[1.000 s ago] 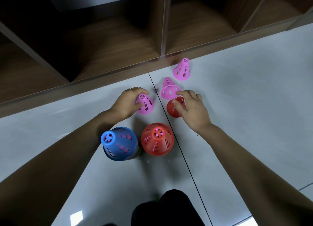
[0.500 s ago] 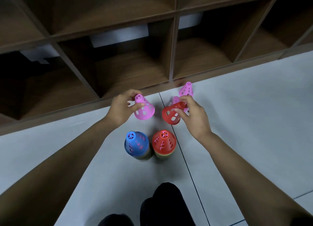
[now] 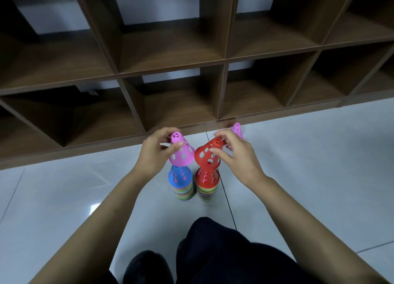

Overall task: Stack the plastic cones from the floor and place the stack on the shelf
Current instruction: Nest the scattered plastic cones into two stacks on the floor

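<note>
- Hovering over the left stack (image 3: pixel 183 191) is a pink cone (image 3: pixel 182 153). It's plastic, punched with round holes, narrow tip up, and its wide rim just covers the tip of the blue cone (image 3: pixel 180 177) that caps that stack.
- The left hand (image 3: pixel 153 153) pinches it near the tip, thumb across the front and fingers curled round the back. The cone's body hangs below and to the right of the grip.
- Right beside it is a red cone (image 3: pixel 207 156) of the same holed plastic. It's tilted, tip leaning up and to the right, and its rim sits over the top of the red-topped stack (image 3: pixel 207 183).
- The right hand (image 3: pixel 238 158) holds it by the tip end, fingers curled over the top and thumb pressed on the side. The wide end points down and left, away from the palm.
- Both stacks stand upright on the grey floor (image 3: pixel 319 166), side by side and just apart, each a tight pile of many-coloured rims.
- A second pink cone (image 3: pixel 237 130) stands on the floor behind the right hand, near the base of the shelf.
- The wooden shelf (image 3: pixel 170 64) runs across the back in square compartments, with pale wall showing through some of them.
</note>
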